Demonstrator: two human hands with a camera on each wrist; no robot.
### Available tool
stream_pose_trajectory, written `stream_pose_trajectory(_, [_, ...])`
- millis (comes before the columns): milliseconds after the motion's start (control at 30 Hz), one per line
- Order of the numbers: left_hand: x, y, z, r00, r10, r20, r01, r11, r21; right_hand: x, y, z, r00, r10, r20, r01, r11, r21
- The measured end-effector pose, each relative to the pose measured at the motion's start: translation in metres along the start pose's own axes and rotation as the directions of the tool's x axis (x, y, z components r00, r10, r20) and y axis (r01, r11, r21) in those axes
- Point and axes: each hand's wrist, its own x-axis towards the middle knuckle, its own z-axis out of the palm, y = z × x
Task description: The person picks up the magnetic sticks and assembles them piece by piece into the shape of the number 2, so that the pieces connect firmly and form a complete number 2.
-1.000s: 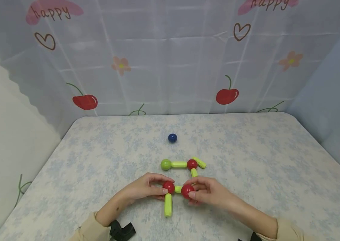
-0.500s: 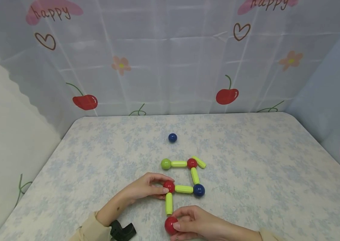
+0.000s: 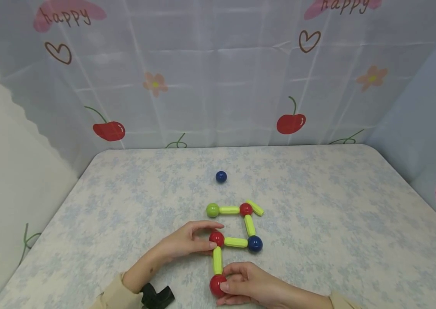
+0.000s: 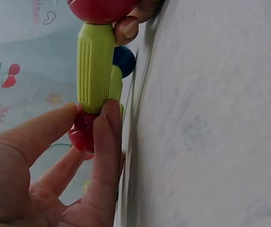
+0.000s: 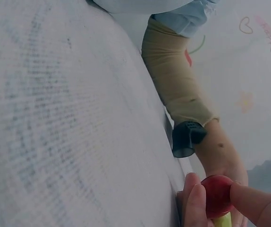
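Note:
My left hand (image 3: 184,241) pinches a red ball (image 3: 216,238) at a corner of a zigzag of balls and yellow-green rods on the table. From it one rod (image 3: 236,242) runs right to a blue ball (image 3: 254,243); another rod (image 3: 218,261) points toward me. Thumb and fingers of my right hand (image 3: 246,281) hold a second red ball (image 3: 217,284) against that rod's near end. In the left wrist view the rod (image 4: 95,68) stands between both red balls. The right wrist view shows the held red ball (image 5: 216,195), its far side hidden.
Farther back, a third red ball (image 3: 246,209) joins a rod (image 3: 229,210) ending in a green ball (image 3: 212,210). A short rod (image 3: 255,208) angles off behind it. Beyond lies a separate blue ball (image 3: 221,177). A patterned curtain (image 3: 218,86) hangs behind the table.
My right hand has carried its red ball from beside the blue corner ball toward me, then up against the near rod's end. The left hand keeps its place, its index finger slightly raised.

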Motion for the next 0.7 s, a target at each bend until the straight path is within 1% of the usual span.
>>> stream_pose_trajectory(67, [-0.004, 0.002, 0.002, 1.000, -0.003, -0.031, 0.005, 0.999, 0.044, 0.000, 0.000, 0.001, 1.000, -0.003, -0.010, 0.003, 1.000, -0.003])
stream_pose_trajectory(133, [-0.008, 0.004, 0.005, 0.999, -0.012, -0.050, 0.015, 0.998, 0.061, 0.001, 0.000, 0.001, 1.000, -0.008, -0.019, 0.008, 1.000, -0.007])
stream_pose_trajectory(233, [-0.013, 0.005, 0.010, 0.998, -0.036, -0.043, 0.037, 0.999, 0.005, 0.002, 0.000, 0.001, 0.999, -0.010, -0.032, 0.010, 1.000, -0.011])
stream_pose_trajectory(333, [-0.015, 0.005, 0.015, 0.998, -0.045, -0.034, 0.044, 0.999, -0.027, 0.002, 0.000, 0.001, 0.999, -0.010, -0.040, 0.010, 1.000, -0.011])
stream_pose_trajectory(533, [-0.015, 0.003, 0.024, 0.994, -0.067, -0.090, 0.063, 0.997, -0.036, 0.003, -0.001, 0.003, 0.999, -0.010, -0.052, 0.010, 1.000, -0.019])
stream_pose_trajectory(633, [-0.016, 0.003, 0.025, 0.992, -0.074, -0.102, 0.070, 0.996, -0.047, 0.001, -0.001, 0.004, 0.999, -0.021, -0.043, 0.020, 0.999, -0.033])
stream_pose_trajectory(700, [-0.015, 0.003, 0.026, 0.991, -0.080, -0.105, 0.074, 0.996, -0.057, -0.003, -0.003, 0.002, 0.999, -0.030, -0.031, 0.028, 0.998, -0.064])
